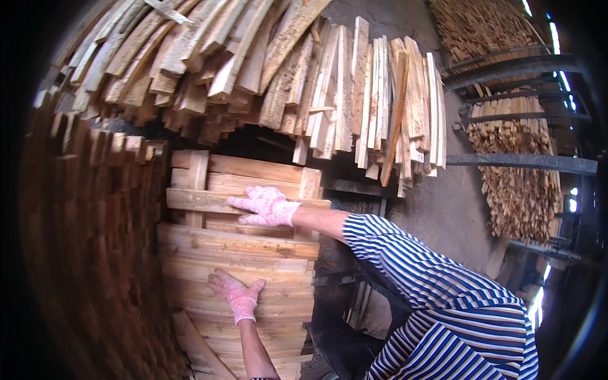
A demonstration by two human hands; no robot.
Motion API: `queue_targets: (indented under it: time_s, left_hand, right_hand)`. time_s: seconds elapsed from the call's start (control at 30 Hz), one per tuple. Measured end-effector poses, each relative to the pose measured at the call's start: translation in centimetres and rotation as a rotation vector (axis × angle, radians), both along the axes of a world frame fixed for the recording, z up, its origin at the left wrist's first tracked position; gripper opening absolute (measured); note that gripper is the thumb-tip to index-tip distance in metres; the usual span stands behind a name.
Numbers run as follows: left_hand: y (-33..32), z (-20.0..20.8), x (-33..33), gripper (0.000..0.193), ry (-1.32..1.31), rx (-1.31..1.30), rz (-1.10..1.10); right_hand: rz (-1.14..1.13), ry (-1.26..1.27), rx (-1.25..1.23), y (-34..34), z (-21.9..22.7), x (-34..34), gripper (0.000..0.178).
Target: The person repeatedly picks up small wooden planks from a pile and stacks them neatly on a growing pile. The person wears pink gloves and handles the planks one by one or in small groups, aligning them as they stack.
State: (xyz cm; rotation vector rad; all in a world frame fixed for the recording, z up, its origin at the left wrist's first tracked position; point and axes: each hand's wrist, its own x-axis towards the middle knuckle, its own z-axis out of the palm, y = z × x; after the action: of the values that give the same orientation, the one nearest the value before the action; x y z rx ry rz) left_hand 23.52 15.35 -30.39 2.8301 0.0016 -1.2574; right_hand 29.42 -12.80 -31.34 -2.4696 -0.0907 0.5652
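Both my hands wear pink-and-white knit gloves over a stack of light wooden slats. My left hand lies on the nearer slats, palm down with its fingers spread, holding nothing. Farther up, my right hand reaches across a loose wooden slat. Its thumb side is at the near edge and its other fingers bend over the far edge, closed on the slat. That slat lies crosswise over short upright pieces at the far part of the stack.
A tall wall of stacked wood stands close on the left. Long sticks jut out in a heap beyond the slats. Metal bars and more wood piles are at the right. A curved strip leans at the near left.
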Motion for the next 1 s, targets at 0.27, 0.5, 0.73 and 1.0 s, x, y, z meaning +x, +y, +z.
queue_targets:
  time_s: [0.27,0.5,0.73,1.0]
  left_hand:
    - [2.1,-2.5,-1.3,0.15,-0.122,0.028,0.066]
    - [-21.3,2.4,1.9,0.063,-0.05,-0.662,0.876]
    - [-37.2,-5.7,5.7,0.044,0.502,-1.148,1.141]
    - [-39.2,-1.3,5.1,0.067,0.679,-0.959,1.211]
  right_hand:
    - [-0.008,0.18,0.221,4.1,-0.5,-1.3,0.087]
    - [-1.284,-0.306,-0.001,-10.6,-0.1,-8.8,0.071]
    - [-1.46,0.232,-0.021,-21.4,1.1,-4.0,0.096]
    - [-1.43,0.536,0.328,-26.4,6.8,-5.5,0.116]
